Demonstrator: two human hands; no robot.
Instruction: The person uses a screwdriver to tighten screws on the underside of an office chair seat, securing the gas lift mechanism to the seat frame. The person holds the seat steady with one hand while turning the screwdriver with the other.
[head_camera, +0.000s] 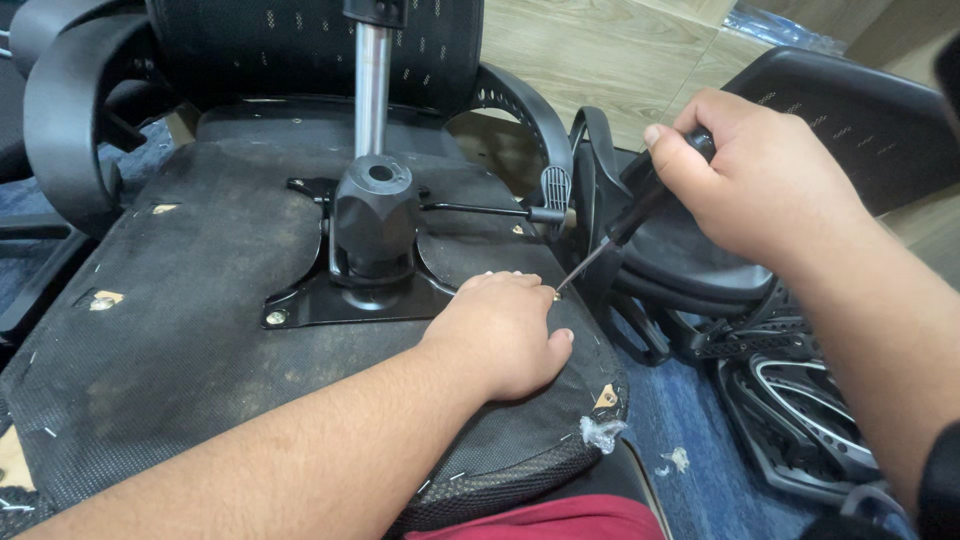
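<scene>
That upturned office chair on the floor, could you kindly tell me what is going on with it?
A person is working on the underside of an upturned black fabric-covered chair seat. Their right hand grips a black-handled screwdriver, its thin shaft angled down so the tip sits at the seat's right edge. The left hand rests on the seat right beside the tip, fingers at that spot. The black metal mounting plate with its chrome gas-lift column sits at the seat's centre.

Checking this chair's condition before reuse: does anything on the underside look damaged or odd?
Yes. The seat underside is dusty, and its black fabric is torn at the front right corner, baring pale material beside the left hand. Small tears also show on the left.
</scene>
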